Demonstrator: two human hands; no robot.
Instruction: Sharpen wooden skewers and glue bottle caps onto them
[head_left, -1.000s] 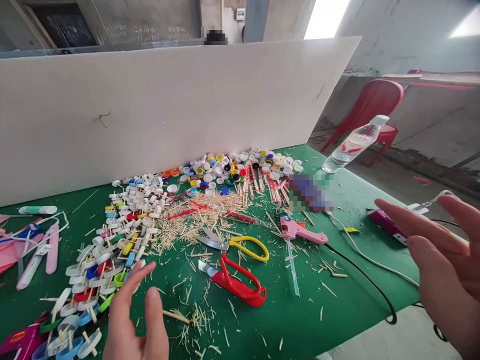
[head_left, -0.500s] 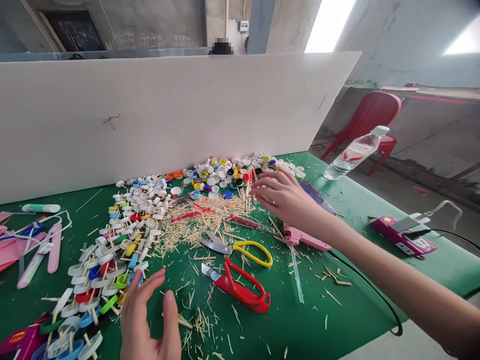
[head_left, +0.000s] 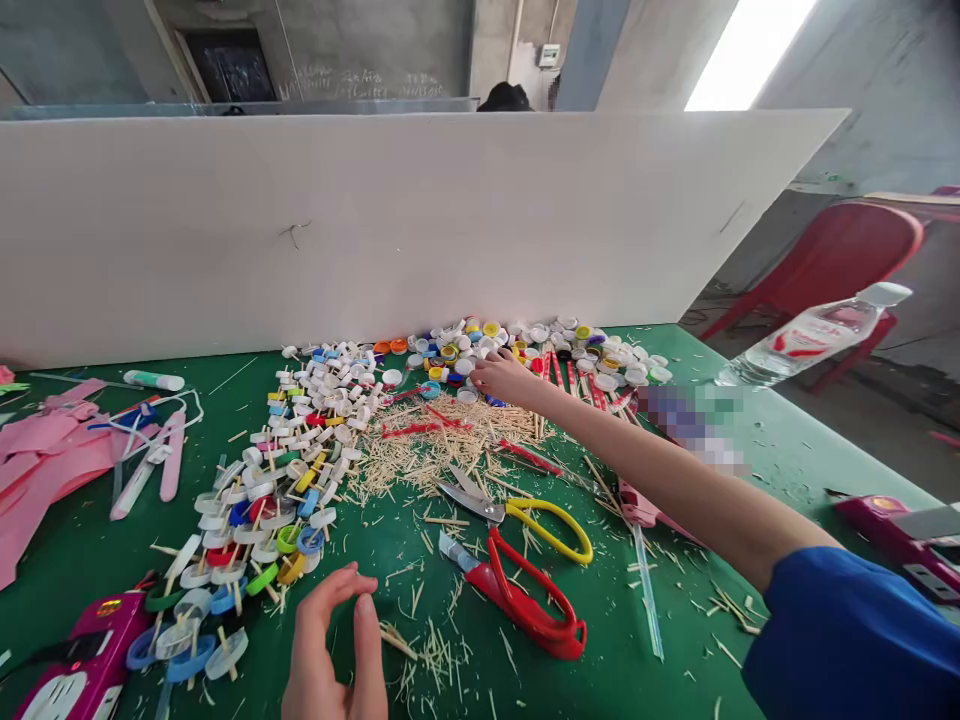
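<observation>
My right hand (head_left: 504, 382) reaches across the table into a pile of loose bottle caps (head_left: 538, 334) at the board's foot. Its fingers are bent down and close together, and the tips are partly hidden among the caps. Near the front edge, my left hand (head_left: 330, 635) is empty, thumb and fingers curved with a small gap between them. To its left lie caps joined by wooden sticks (head_left: 262, 510). Yellow-handled scissors (head_left: 517, 512), a red utility knife (head_left: 517, 605) and a heap of short wooden sticks (head_left: 420, 455) occupy the middle.
A white board (head_left: 420, 220) stands along the back. A water bottle (head_left: 810, 340) is at right. Under my right forearm sits a pink glue gun (head_left: 637, 507) with a clear glue stick. Magenta power strips (head_left: 82, 660) lie at both sides; pink strips (head_left: 52, 450) are at far left.
My right hand has moved left and down onto the caps, its fingers drawing together. My left thumb and fingers have come closer to each other. The view has shifted left.
</observation>
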